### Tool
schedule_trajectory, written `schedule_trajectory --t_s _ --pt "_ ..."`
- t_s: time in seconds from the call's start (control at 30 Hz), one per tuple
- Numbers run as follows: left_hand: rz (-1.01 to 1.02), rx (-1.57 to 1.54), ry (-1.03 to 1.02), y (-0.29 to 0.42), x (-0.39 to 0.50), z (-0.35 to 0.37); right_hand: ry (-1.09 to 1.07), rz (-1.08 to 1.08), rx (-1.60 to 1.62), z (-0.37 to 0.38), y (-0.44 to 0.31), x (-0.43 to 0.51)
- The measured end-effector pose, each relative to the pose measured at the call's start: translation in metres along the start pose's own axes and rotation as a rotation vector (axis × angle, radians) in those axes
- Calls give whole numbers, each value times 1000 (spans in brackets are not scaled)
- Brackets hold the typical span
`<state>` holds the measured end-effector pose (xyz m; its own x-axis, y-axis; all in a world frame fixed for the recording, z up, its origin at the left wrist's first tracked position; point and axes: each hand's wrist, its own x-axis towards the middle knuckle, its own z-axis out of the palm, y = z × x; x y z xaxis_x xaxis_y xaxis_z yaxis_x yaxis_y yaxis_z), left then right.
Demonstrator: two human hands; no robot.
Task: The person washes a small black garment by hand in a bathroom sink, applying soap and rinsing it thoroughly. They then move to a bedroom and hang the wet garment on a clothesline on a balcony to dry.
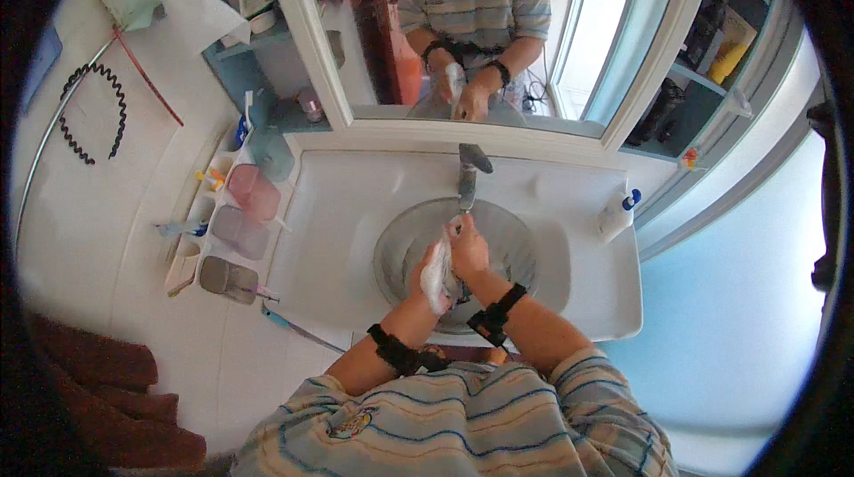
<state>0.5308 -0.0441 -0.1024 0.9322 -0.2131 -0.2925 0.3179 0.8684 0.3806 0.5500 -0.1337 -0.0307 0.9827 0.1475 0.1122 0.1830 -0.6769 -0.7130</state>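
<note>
Both my hands are over the round sink basin (393,243), just in front of the metal faucet (467,176). A white, wet-looking cloth (437,270) lies along the palm and wrist of my left hand (420,280). My right hand (469,247) is closed on the cloth's upper end, near the spout. The fingers of my left hand are partly hidden behind the cloth. Whether water is running cannot be told.
A white pump bottle (616,215) stands at the counter's right. On the left wall, a rack holds several cups (253,191) and toothbrushes. A framed mirror (480,126) and shelves (694,86) rise behind the basin.
</note>
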Motion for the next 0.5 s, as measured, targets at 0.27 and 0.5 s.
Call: schedule_trajectory --t_s 0.27,0.5 --pt "2 -25 108 16 -34 53 150 35 159 -7 -10 13" --pt "-56 46 391 19 -18 38 20 -33 -43 -1 -12 -7"
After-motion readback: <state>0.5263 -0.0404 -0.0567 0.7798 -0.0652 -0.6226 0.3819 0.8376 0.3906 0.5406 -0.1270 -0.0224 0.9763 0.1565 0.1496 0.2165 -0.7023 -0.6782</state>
